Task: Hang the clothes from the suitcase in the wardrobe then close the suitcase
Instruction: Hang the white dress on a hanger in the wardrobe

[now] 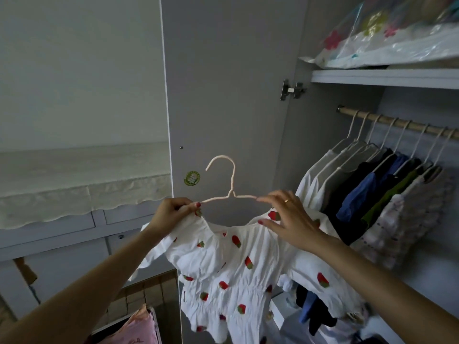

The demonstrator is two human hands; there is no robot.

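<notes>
Head view: both hands, left [173,209] and right [285,217], pinch white strawberry-print dress [223,264] onto pale wire hanger [229,184]; next, hooking it on wooden wardrobe rail [397,124].

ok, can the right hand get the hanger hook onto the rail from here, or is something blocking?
Probably yes. The right hand holds the hanger at its arm, and the rail has a bare stretch at its near end, before the hung clothes. The open door stands left, out of the path.
</notes>
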